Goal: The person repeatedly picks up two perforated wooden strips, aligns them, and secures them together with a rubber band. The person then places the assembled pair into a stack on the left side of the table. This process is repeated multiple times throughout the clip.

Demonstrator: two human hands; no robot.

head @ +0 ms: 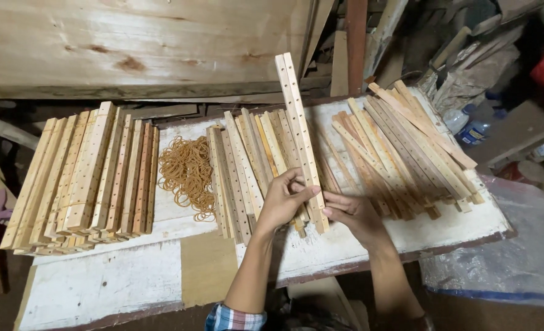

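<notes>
From the head camera, we saw the left hand (282,199) and right hand (353,216) both gripping a pair of drilled slats (299,132), upright above the loose pile (253,165). We judged aligning underway; binding would need a rubber band (188,171).

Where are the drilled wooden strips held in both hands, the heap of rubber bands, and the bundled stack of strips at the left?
held strips (296,116), head view, middle of the raised drilled face.
rubber bands (186,171), head view, centre of the heap.
bundled stack (88,175), head view, top of a middle strip.
</notes>
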